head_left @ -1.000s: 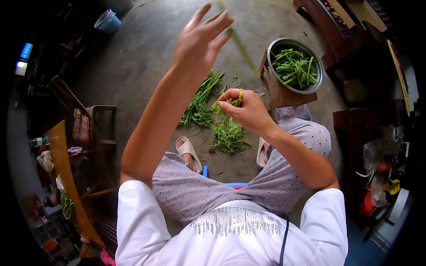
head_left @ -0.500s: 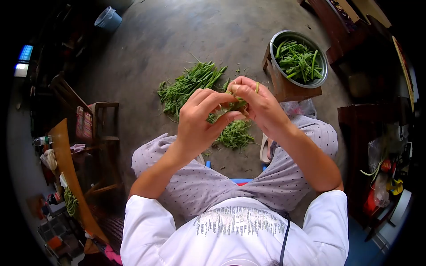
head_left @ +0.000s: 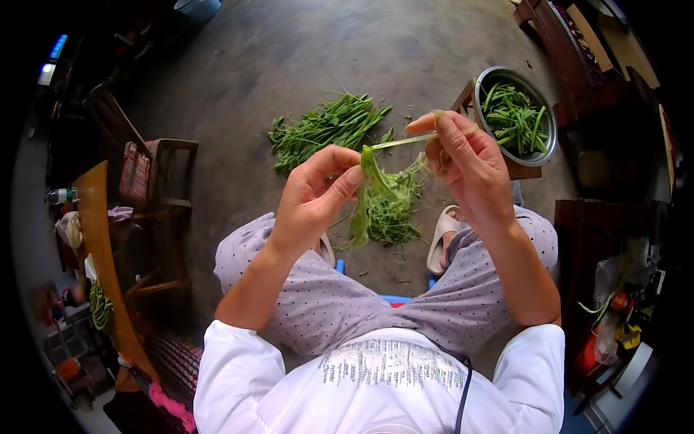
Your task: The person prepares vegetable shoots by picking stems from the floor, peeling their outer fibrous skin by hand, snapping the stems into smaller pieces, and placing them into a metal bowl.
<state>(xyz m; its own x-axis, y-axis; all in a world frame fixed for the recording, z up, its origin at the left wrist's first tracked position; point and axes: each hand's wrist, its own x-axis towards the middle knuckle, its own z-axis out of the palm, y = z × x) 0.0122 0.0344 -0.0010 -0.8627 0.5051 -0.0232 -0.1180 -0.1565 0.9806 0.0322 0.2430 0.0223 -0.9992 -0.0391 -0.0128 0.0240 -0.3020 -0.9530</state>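
Note:
My left hand (head_left: 314,195) pinches a leafy green shoot (head_left: 371,170) between thumb and fingers; its leaf droops below the fingertips. From the shoot's top a pale stringy strip (head_left: 403,142) stretches across to my right hand (head_left: 471,163), whose thumb and forefinger are closed on it. More thin fibres trail from the right fingers. Under both hands, a heap of fine green peelings (head_left: 394,217) lies on the floor. Farther off is a larger pile of long-stemmed greens (head_left: 329,130).
To the right, a metal basin (head_left: 499,71) of cut green stems sits on a wooden stool (head_left: 525,173). A wooden chair (head_left: 173,148) stands at the left near a table edge (head_left: 94,210). A blue bin (head_left: 196,9) is at the far left. My sandalled feet flank the peelings.
My hands were close together over the greens. They have moved apart, the right one outward, with the pale strip now stretched between them. The view has shifted slightly.

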